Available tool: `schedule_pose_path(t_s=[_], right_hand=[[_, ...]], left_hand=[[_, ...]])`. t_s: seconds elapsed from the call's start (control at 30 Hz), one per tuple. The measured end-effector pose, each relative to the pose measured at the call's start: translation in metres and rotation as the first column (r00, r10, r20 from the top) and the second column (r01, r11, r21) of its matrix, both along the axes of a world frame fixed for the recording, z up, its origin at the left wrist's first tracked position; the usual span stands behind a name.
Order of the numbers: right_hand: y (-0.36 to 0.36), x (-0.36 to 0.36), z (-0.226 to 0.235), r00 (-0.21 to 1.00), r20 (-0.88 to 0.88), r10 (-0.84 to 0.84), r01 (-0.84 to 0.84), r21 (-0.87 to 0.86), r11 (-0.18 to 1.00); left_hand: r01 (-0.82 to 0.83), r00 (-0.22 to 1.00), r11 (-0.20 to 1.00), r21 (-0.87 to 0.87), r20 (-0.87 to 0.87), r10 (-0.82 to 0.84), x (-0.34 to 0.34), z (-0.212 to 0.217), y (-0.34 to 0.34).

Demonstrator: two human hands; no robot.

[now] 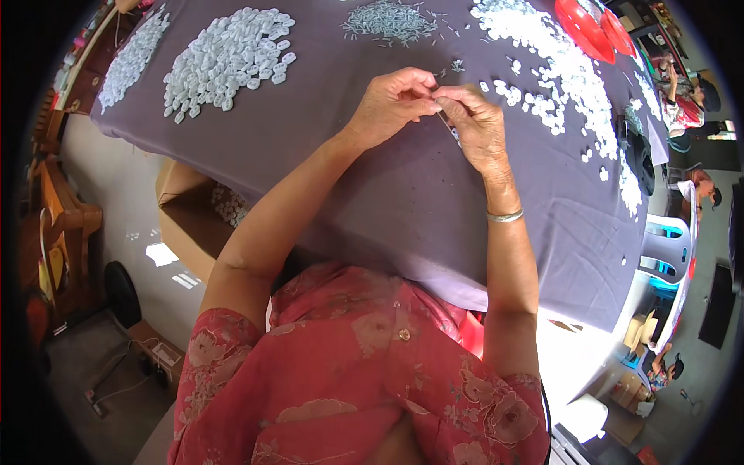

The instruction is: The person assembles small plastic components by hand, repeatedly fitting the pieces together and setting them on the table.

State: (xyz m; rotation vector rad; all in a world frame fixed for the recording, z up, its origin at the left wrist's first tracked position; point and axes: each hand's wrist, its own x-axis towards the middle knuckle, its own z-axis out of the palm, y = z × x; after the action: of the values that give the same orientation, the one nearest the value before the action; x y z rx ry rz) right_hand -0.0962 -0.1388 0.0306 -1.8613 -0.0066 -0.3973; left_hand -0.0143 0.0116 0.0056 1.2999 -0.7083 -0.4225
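I can read no text, label, brand or number from here. No sign is legible to me.

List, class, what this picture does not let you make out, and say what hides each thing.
Head view: the small piece between the left hand and right hand is mostly covered by fingertips and too small to identify.
Head view: the cardboard box has its inside partly hidden by tablecloth and left forearm.
Head view: sunlit white pieces merge in glare; the upper edge cuts off their pile.
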Motion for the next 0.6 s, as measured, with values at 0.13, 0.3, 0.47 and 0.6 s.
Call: schedule_pose_path(t_s=[0.13,0.3,0.47,0.6], right_hand=[[0.0063,-0.0020,0.0019,1.000,0.012,-0.017,0.017,0.016,1.000],[0.0092,-0.0014,0.0011,0.998,-0.039,-0.051,0.057,0.163,0.985],[0.0059,-0.0005,-0.0011,0.999,-0.038,-0.018,0.027,0.228,0.973],[0.0020,0.0028,-0.0025,0.997,-0.071,0.003,0.012,0.220,0.975]], left_hand=[[-0.012,1.000,1.000,0.017,-0.022,0.013,-0.0019,-0.0005,0.0020],[-0.083,0.997,0.995,-0.049,-0.009,0.082,-0.0059,-0.0009,-0.0002],[-0.059,0.998,0.998,-0.010,-0.005,0.059,-0.0056,0.0002,0.0026],[-0.020,0.999,0.999,0.048,-0.041,0.022,-0.0066,0.0033,0.0037]])
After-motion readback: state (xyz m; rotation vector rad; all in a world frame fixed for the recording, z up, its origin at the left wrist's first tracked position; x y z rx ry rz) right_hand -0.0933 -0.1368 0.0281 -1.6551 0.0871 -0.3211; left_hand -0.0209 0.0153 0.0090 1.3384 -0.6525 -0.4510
